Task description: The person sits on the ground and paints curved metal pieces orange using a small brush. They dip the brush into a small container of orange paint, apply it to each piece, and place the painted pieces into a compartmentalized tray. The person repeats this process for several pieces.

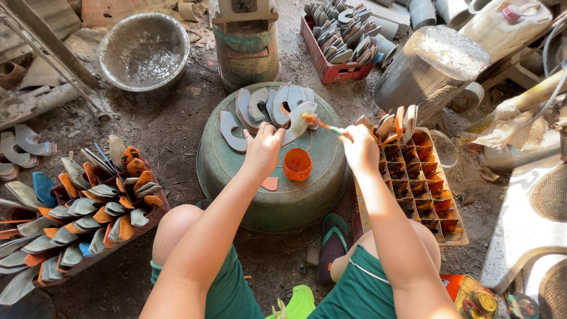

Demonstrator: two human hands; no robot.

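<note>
1. Right hand (360,147) is clamped on a brush (323,125), tip on a grey sole piece (298,122).
2. Left hand (264,146) pinches that piece.
3. The piece sits over an upturned green basin (277,201), beside an orange cup (297,163) and more pieces (254,109).
4. A divided crate (428,189) stands right of the basin.

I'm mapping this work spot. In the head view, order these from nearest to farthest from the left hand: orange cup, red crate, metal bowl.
1. Orange cup: just right of the left hand, on the overturned green tub.
2. Red crate: up and to the right, past the tub.
3. Metal bowl: upper left, on the ground; close to the crate in distance, so this order is loose.
</note>
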